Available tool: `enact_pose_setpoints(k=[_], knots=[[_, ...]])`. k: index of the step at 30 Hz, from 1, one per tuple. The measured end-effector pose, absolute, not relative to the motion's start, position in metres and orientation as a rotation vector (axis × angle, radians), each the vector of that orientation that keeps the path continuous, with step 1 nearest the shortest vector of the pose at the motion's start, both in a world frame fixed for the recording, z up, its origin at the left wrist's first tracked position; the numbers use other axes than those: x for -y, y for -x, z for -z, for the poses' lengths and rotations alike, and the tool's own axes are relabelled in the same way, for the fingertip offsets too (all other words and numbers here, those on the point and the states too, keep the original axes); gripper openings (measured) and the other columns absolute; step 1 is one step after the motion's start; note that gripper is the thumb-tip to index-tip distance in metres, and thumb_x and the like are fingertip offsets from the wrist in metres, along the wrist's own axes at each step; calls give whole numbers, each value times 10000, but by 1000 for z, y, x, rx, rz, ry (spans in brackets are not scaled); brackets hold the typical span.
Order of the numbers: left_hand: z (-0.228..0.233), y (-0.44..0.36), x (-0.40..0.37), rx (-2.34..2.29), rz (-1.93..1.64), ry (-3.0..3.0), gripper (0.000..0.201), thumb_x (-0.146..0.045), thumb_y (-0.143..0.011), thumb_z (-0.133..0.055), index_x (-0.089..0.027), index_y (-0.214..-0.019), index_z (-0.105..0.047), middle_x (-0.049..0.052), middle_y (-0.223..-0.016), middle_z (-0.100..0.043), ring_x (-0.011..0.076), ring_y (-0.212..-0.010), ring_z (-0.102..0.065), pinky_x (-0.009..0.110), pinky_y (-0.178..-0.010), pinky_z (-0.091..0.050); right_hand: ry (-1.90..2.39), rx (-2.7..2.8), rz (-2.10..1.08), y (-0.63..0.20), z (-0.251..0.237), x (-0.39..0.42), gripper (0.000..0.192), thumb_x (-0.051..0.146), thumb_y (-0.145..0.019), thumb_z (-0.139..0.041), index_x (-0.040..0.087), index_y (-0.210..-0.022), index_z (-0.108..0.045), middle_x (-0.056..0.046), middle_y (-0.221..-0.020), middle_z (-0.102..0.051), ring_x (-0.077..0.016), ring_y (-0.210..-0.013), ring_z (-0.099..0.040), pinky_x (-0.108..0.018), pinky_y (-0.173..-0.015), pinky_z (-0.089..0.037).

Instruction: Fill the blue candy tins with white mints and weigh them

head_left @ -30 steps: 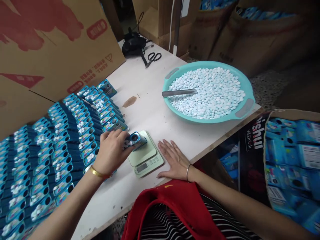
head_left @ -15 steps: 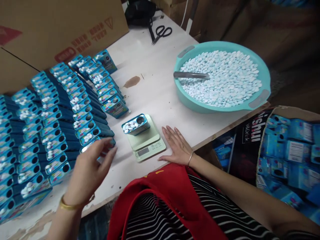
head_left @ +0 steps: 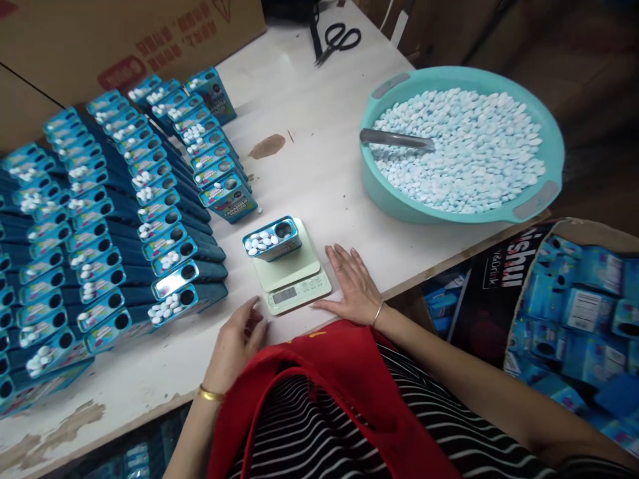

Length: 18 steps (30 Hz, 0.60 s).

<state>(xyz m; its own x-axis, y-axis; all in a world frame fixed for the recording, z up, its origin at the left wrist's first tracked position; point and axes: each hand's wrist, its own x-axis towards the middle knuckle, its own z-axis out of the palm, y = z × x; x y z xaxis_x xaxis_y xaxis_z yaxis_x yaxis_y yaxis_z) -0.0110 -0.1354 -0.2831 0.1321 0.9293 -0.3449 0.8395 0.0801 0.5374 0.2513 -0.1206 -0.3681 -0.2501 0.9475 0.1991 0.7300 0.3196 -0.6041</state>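
Note:
A blue tin box (head_left: 272, 237) with white candy pieces heaped on its top, beside a round dark opening, stands on a pale green digital scale (head_left: 299, 287). My left hand (head_left: 234, 342) rests on the table edge just left of the scale, fingers loosely bent and apart, with nothing in them. To the right of the scale, my right hand (head_left: 353, 286) lies flat on the table with fingers stretched out, empty. Left of my left hand, the nearest tin (head_left: 172, 306) in a row carries a small pile of white candies on its top.
Rows of blue tins (head_left: 100, 246) fill the table's left side, many with candies on top. A turquoise basin (head_left: 384, 206) of candies, holding a metal scoop (head_left: 397, 140), stands at right. Scissors (head_left: 337, 43) lie at the back. A carton (head_left: 499, 266) of blue tins stands below right.
My left hand has moved right and towards my body, away from the row of tins to beside the scale. My right hand stays flat. The view has shifted slightly.

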Motion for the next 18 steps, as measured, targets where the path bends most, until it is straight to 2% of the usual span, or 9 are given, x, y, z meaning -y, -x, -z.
enact_pose_setpoints(k=[4,6,7,9,11,14,16,18], knots=[[268,3,120,-1750,-464,-1872,468,-387,-840,-579,-190,-1255,-493,75,-1013,-613,143,-757,-596,263,-596,-496,1457,1982,-554,-249,364,118,1071,636,-766,-599,141,-1503,0,-183,-1487,-351,-342,-1403,-257,-584,-1154,-174],[259,-4,105,-1751,-618,-1974,522,-387,-813,-629,-207,-1276,-469,84,-1084,-586,156,-834,-598,261,-613,-496,1395,1847,-621,-247,353,117,1084,650,-704,-654,123,-1490,-126,-202,-1482,-345,-361,-1396,-258,-587,-1147,-191],[255,-7,97,-1737,-681,-2021,553,-385,-798,-652,-213,-1286,-458,91,-1119,-570,161,-861,-596,259,-615,-494,1357,1735,-694,-245,345,116,1031,636,-690,-676,121,-1462,-228,-204,-1461,-373,-361,-1379,-292,-575,-1140,-223],[252,-14,80,-1699,-780,-2088,616,-390,-766,-691,-217,-1302,-441,108,-1183,-545,166,-884,-592,253,-606,-484,1273,1421,-987,-239,325,114,748,580,-747,-651,145,-1323,-454,-181,-1339,-508,-324,-1276,-443,-530,-1094,-334],[255,-19,64,-1655,-830,-2122,669,-408,-738,-719,-217,-1312,-434,120,-1223,-541,182,-919,-590,265,-629,-488,1149,991,-1417,-229,305,110,441,506,-859,-537,167,-1139,-577,-135,-1141,-628,-255,-1096,-584,-477,-1016,-435],[264,-25,47,-1574,-838,-2115,686,-421,-719,-734,-211,-1306,-447,120,-1266,-554,236,-1080,-566,352,-818,-503,868,326,-1915,-216,282,100,289,376,-933,-431,153,-1013,-596,-105,-1013,-664,-192,-998,-635,-409,-995,-462],[271,-27,40,-1509,-839,-2078,650,-410,-728,-727,-204,-1287,-469,113,-1276,-563,250,-1154,-545,411,-954,-459,730,11,-2032,-209,272,91,223,289,-937,-421,142,-968,-586,-104,-1026,-657,-165,-1021,-632,-354,-1022,-443],[276,-29,35,-1460,-849,-2038,572,-393,-746,-710,-195,-1244,-509,100,-1234,-596,242,-1140,-565,421,-993,-441,685,-195,-2048,-206,265,83,207,253,-943,-403,140,-922,-574,-101,-1011,-648,-152,-1008,-638,-319,-1016,-446]])
